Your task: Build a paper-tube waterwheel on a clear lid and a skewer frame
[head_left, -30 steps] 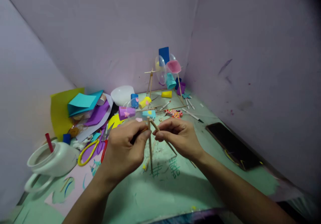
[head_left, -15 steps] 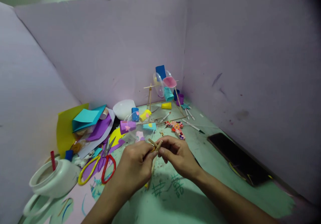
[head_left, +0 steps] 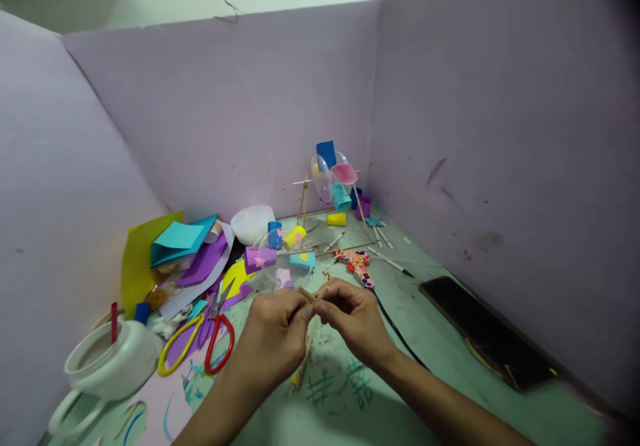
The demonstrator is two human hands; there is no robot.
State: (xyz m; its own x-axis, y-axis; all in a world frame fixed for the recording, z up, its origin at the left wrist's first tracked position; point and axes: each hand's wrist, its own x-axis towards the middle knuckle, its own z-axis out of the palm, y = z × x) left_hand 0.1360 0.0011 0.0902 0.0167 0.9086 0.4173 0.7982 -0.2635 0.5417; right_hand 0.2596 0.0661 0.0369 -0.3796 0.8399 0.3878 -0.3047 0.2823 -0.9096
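Because wooden sticks [head_left: 306,294] meet at one small spot, left hand [head_left: 279,327] and right hand [head_left: 354,317] both pinch there, likely for steadiness, above surface [head_left: 440,399], inboard of near edge. Phone [head_left: 483,329] sits along right edge, probably sparing elbow room.

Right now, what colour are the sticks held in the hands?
The sticks are tan; head view.

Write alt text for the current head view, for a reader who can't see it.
The left hand and right hand meet, pinching thin wooden sticks above a green tabletop. Beyond them stands a stick-framed wheel model; scissors and a white handled pot sit to the left, a dark phone to the right.
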